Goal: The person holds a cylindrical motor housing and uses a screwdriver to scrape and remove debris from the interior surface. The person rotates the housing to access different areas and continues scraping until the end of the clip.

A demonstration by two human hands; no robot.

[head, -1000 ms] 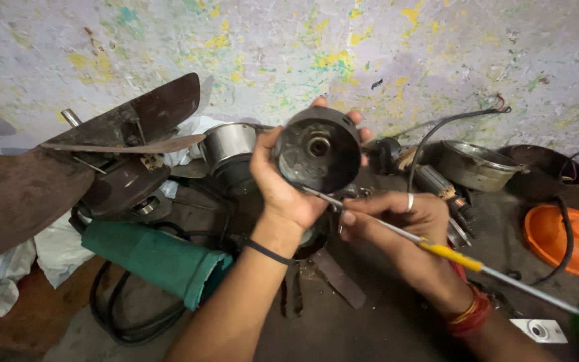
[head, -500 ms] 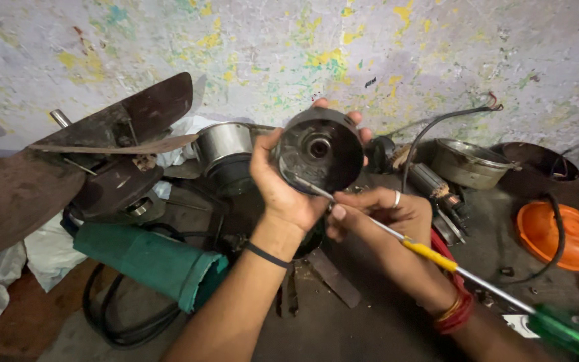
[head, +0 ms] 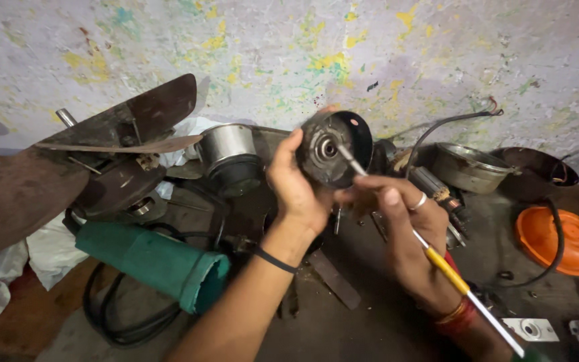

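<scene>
Now screwdriver tip inside left-hand-held motor housing.

Green tool body low left, black cable coiled below it, brown fan blades above it, shiny metal cylinder up-right of it. Far right of it: metal bowl, orange lid. Paint-flecked wall behind.

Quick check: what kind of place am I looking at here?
Probably a small repair workshop for electric fans or motors: rusty fan blades, loose motor housings and cables lie along a paint-stained wall.
</scene>
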